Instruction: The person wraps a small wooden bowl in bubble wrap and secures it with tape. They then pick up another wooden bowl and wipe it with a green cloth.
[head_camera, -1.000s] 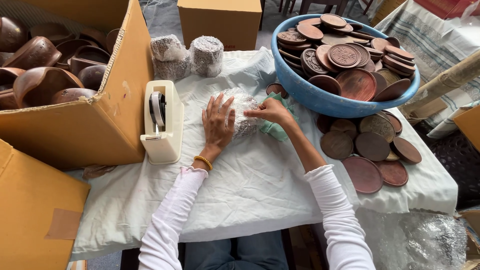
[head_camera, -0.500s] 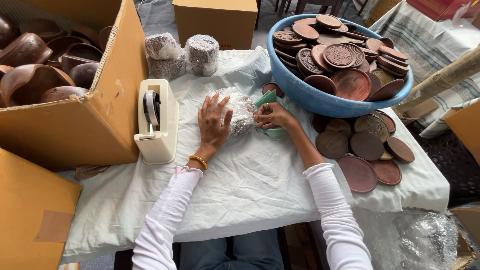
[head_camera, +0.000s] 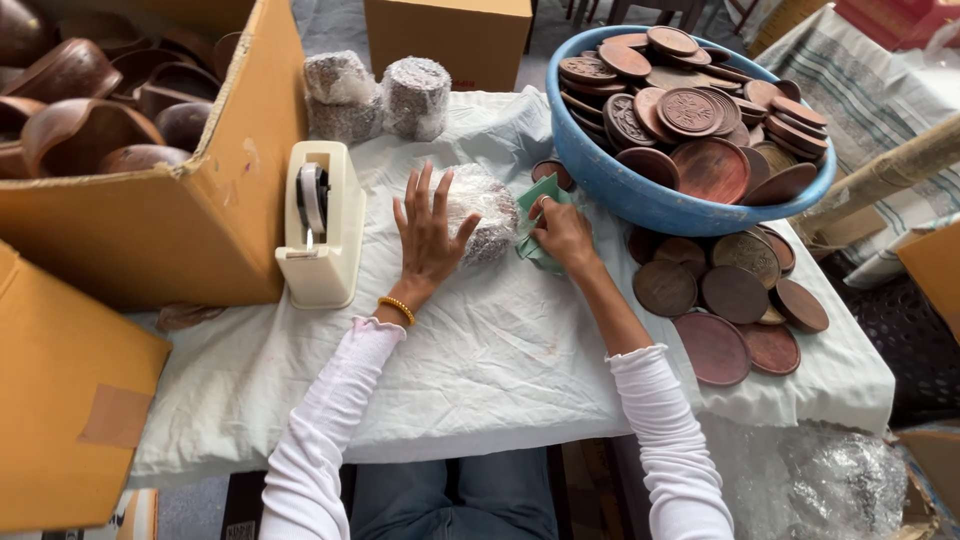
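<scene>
The person sits at the counter, which is covered with a white cloth. The left hand lies flat, fingers spread apart, pressing on the side of a round bundle wrapped in clear film. The bundle rests on the cloth near the middle of the counter, just beside the blue basin. The right hand is closed around a piece of green sheet, its grip pinched together on the sheet right beside the bundle.

I judge that the bundle is a stack of the same brown wooden discs that lie on the cloth and fill the basin, so it is probably stiff and rather solid inside, not fragile. The film looks smooth and may slip under dry fingers. A hold around its curved side with the whole palm seems safer than a pinch on the film, which could tear or stretch.

A cream tape dispenser stands to the left of the left hand, near a cardboard box with dark bowls. Two more wrapped bundles stand behind.
</scene>
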